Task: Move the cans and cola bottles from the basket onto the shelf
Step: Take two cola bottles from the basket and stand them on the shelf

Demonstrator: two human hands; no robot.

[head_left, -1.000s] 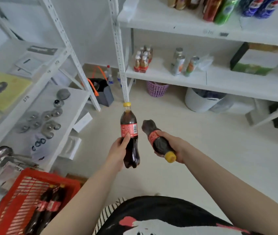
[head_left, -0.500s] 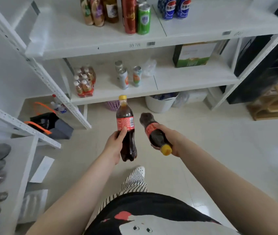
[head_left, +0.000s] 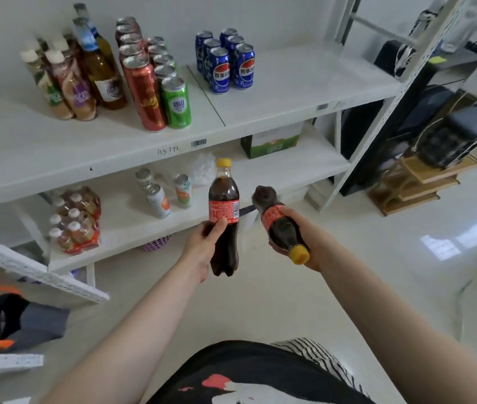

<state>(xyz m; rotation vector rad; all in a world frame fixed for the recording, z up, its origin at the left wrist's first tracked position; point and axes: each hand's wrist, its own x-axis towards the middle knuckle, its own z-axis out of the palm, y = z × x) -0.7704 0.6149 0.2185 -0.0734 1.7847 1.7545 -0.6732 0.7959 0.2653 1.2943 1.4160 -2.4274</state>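
On the upper shelf (head_left: 275, 91) several cans (head_left: 225, 65) and bottles already stood, so part of the stocking looked done; the basket was out of sight. Two cola bottles were not yet placed. The left hand (head_left: 202, 249) gripped one cola bottle (head_left: 224, 199) upright by its lower body, and the right hand (head_left: 301, 234) curled round the other cola bottle (head_left: 278, 220), tilted cap toward the person, both in front of the lower shelf (head_left: 132, 225).
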